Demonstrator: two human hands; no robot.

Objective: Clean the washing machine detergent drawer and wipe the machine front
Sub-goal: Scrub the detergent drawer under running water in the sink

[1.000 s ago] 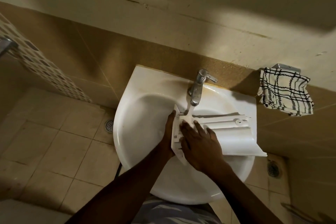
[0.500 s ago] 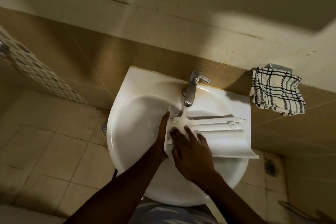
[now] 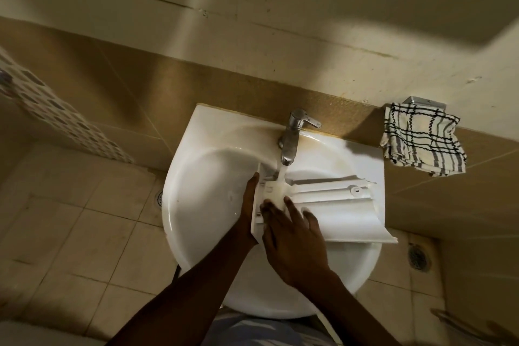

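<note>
The white plastic detergent drawer (image 3: pixel 339 211) lies across the white sink (image 3: pixel 207 185), its front panel to the left and its long body reaching past the sink's right rim. Water runs from the chrome tap (image 3: pixel 292 137) onto the drawer near its front. My left hand (image 3: pixel 248 202) holds the front panel at its left edge, the fingers hidden behind it. My right hand (image 3: pixel 289 227) lies flat on top of the drawer with straight, spread fingers, just below the stream.
A black-and-white checked cloth (image 3: pixel 421 140) hangs over a metal holder on the wall right of the sink. Beige floor tiles with round drains (image 3: pixel 418 257) lie at both sides. A patterned tile strip (image 3: pixel 64 123) runs along the left wall.
The hands and drawer have kept their hold under the running water. My right hand's fingers have shifted slightly over the drawer top. The view has moved a little.
</note>
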